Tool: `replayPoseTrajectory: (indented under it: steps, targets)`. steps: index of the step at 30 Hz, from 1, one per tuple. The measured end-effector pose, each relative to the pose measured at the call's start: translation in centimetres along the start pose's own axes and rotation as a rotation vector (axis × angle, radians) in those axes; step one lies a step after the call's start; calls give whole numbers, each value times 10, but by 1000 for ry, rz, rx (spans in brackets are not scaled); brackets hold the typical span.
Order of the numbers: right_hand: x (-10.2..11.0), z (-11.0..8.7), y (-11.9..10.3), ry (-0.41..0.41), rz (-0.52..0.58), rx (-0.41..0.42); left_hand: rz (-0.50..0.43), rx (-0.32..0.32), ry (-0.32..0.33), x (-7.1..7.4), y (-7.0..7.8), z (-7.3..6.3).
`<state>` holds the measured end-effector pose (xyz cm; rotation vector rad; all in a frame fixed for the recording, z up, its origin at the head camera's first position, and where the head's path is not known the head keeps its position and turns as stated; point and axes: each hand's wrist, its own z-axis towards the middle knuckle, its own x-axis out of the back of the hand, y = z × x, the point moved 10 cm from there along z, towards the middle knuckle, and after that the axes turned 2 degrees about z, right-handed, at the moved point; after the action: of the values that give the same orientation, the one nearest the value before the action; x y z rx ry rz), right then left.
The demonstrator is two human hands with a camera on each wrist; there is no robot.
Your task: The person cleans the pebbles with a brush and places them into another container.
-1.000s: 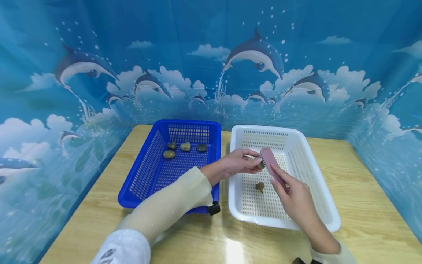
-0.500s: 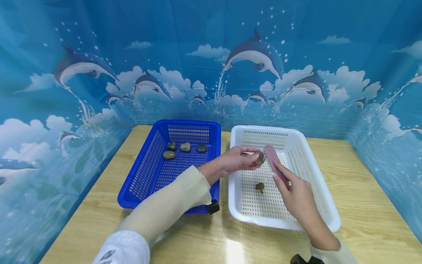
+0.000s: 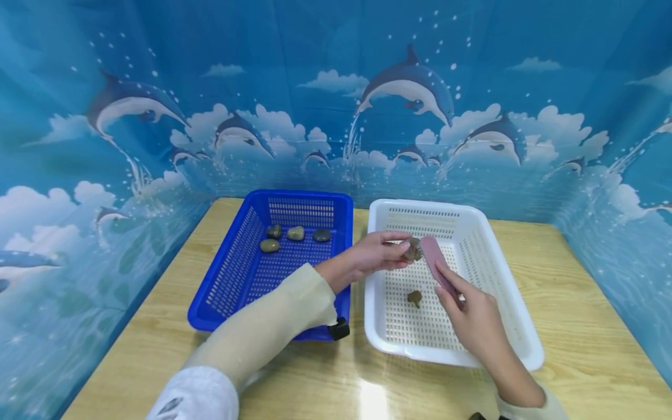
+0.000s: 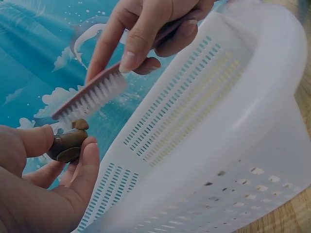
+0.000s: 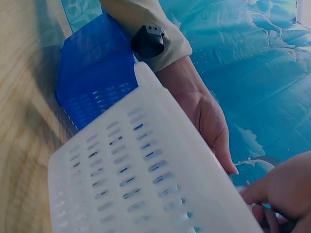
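My left hand [image 3: 380,254] pinches a small dark brown stone [image 4: 68,145] between thumb and fingers, over the white basket [image 3: 375,335]. A lighter brown lump sits on the stone's top. My right hand [image 3: 475,312] grips the handle of a pink brush [image 3: 433,255] with white bristles. In the left wrist view the bristles [image 4: 95,97] face down, their far end at the stone's top; I cannot tell if they press on it. On the white basket's floor lies a small brown lump [image 3: 415,298]. The right wrist view hides the stone.
Left of the white basket stands a blue basket [image 3: 210,303] with several stones, among them a tan one [image 3: 270,245] and a dark grey one [image 3: 322,235]. Both baskets rest on a wooden table [image 3: 593,326]. A dolphin-printed backdrop [image 3: 336,87] rises behind and along the sides.
The brush has shifted slightly right of where it covered the stone. My left hand has lifted a little and the stone shows more from above. The basket contents have not moved.
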<state>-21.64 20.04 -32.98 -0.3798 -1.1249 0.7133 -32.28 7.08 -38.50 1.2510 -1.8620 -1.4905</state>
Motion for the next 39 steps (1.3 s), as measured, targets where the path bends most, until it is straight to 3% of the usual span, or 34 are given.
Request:
replayPoseTrajectory:
  steps: [4, 8, 10, 17, 20, 27, 32, 39]
  targets:
    - [-3, 0, -6, -17, 22, 22, 35, -15, -48, -7, -1, 0]
    - [0, 3, -2, 7, -5, -8, 76, -34, -101, -14, -2, -2]
    - [2, 5, 0, 21, -20, -23, 79, -36, -99, -14, -1, -2]
    - [5, 4, 7, 23, -25, -52, 18, -19, -1, -2, 2, 0]
    - [4, 3, 8, 14, -14, -60, -2, -19, 4, -1, 3, 0]
    - [0, -1, 4, -5, 43, -32, -16, 2, -8, -2, 0, 0]
    - [-5, -3, 1, -32, 80, -15, -76, 58, -34, -6, -8, 2]
    - [-3, -1, -2, -16, 63, 4, -57, 77, -118, -13, -10, 0]
